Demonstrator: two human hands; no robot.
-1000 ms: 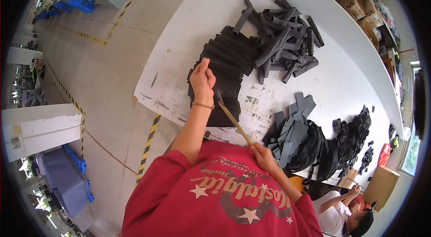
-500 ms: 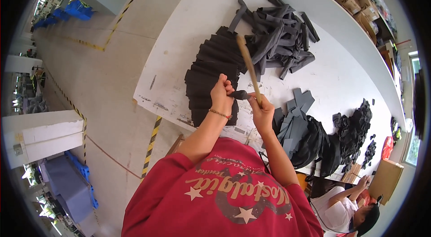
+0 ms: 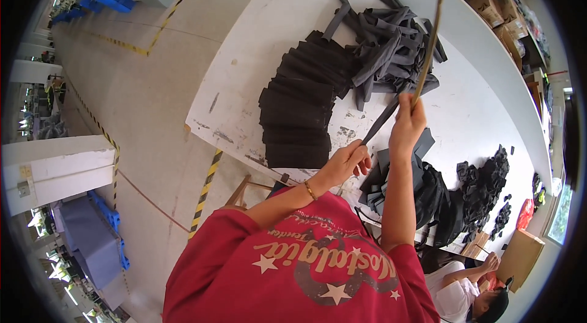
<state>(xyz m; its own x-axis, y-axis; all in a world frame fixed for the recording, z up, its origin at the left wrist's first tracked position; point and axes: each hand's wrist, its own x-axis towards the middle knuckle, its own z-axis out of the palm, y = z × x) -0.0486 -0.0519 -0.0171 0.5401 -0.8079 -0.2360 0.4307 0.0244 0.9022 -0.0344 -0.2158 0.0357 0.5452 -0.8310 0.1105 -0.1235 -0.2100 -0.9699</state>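
A narrow black fabric piece (image 3: 383, 122) is stretched between my two hands, above the white table. My left hand (image 3: 347, 167) is closed on its lower end. My right hand (image 3: 406, 128), farther right and higher, grips a long thin wooden stick (image 3: 430, 45) that slants up and away; the upper end of the fabric meets the same hand. Left of my hands, flat black fabric pieces (image 3: 298, 118) lie overlapped in a fanned row. Beyond them, rolled black fabric tubes (image 3: 385, 48) form a loose heap. How my fingertips hold the fabric is partly hidden.
Dark flat pieces (image 3: 391, 179) and heaps of small black parts (image 3: 486, 173) lie on the table to the right. A co-worker in a white top (image 3: 449, 289) sits at the lower right. The table (image 3: 223, 88) has a raised far wall.
Both hands have moved right. My right hand has risen with the stick, and the bunched fabric is now drawn out long between my hands. My left hand has come lower.
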